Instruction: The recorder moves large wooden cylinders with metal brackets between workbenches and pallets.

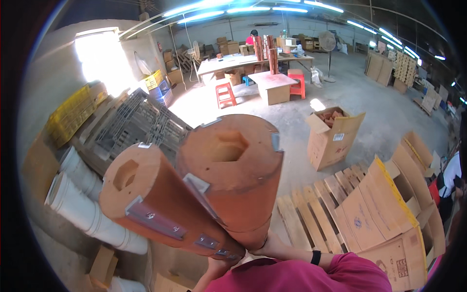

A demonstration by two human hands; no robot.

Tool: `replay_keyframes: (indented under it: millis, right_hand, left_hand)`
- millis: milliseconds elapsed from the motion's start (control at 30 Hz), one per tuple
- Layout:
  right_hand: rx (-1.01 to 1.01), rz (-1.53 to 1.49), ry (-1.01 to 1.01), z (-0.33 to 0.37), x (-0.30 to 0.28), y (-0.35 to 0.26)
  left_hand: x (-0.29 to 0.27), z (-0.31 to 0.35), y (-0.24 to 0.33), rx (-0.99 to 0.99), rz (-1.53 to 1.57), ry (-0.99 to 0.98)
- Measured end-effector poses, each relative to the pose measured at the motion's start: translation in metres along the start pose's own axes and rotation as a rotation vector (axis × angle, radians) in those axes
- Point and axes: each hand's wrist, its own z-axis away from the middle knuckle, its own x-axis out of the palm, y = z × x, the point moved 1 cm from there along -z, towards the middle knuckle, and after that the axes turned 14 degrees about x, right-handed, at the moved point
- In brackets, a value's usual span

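Two long reddish-brown cylinders rise in front of my chest, tilted apart at the top and meeting near my hands. The narrower left cylinder [160, 199] has a hexagonal hole in its end and metal plates screwed along its side. A thicker right cylinder [243, 194] also has a hexagonal hole, with metal clips at its rim. My left hand [222, 266] grips the left one at its lower end, its fingers mostly hidden behind it. Around the base of the right one, my right hand [273, 247] is closed, partly covered by the cylinder.
A wooden pallet [311, 209] lies right, beside open cardboard boxes [379, 209]. Farther off stands a carton [333, 141] with brown pieces inside. White buckets [78, 204] and a yellow crate [73, 117] line the left. A person sits behind the far table [228, 63]; red stools [225, 95] stand nearby.
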Motion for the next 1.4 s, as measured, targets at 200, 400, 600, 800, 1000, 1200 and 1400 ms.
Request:
replay_keyframes:
  millis: [200,400,600,800,1000,1200,1400]
  right_hand:
    - [0.125,0.014,0.098,-0.132,-0.028,-0.006]
    - [0.024,0.044,0.190,-0.262,-0.080,-0.028]
    - [0.097,0.129,0.191,-0.392,-0.152,-0.060]
    - [0.027,0.162,0.287,-0.516,-0.219,-0.087]
    - [0.072,-0.001,0.380,-0.644,-0.291,-0.088]
    - [0.215,-0.030,0.538,-0.730,-0.368,-0.137]
    - [0.129,-0.062,0.594,-0.822,-0.470,-0.143]
  left_hand:
    - [-0.031,-0.151,-0.008,0.041,-0.034,-0.058]
    - [-0.043,-0.285,-0.079,0.020,-0.011,-0.116]
    - [-0.038,-0.432,-0.128,0.070,0.121,-0.044]
    - [-0.037,-0.577,-0.169,0.016,0.061,-0.089]
    - [-0.028,-0.742,-0.213,0.112,-0.020,-0.273]
    - [0.000,-0.889,-0.237,0.103,0.064,-0.477]
    - [0.055,-1.027,-0.251,0.198,-0.044,-0.540]
